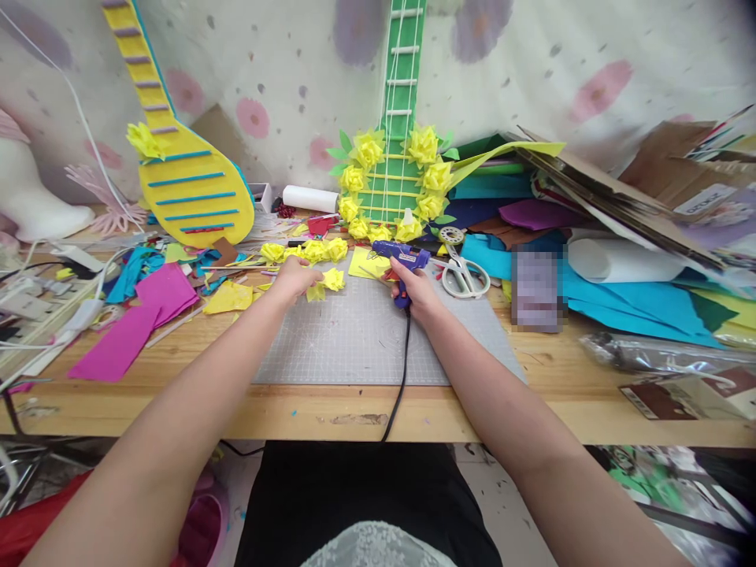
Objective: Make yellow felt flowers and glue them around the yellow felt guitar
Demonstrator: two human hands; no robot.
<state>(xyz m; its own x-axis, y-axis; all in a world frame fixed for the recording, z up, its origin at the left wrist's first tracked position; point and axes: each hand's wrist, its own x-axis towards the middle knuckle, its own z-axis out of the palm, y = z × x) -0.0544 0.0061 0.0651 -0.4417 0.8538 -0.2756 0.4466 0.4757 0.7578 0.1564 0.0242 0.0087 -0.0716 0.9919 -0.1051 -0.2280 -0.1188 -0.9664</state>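
Note:
My right hand (420, 290) is wrapped around a blue hot glue gun (412, 258), whose nozzle points left. The gun's black cord hangs down over the table's front edge. My left hand (297, 279) is closed at a yellow paper flower (334, 279), with its fingertips at the flower's left side. Just behind that hand lies a row of yellow paper flowers (316, 251). Under both hands spreads a grey cutting mat (354, 346), with a yellow paper sheet (365, 264) near its far edge. A green paper instrument (390, 185) ringed with yellow flowers leans upright at the back.
Left of it stands a yellow paper instrument (194, 189). White-handled scissors (466, 277) rest right of the glue gun. Magenta paper (130, 331) and scraps cover the left side. Blue paper (638, 307), a white roll (620, 260) and stacked cardboard (620, 197) crowd the right.

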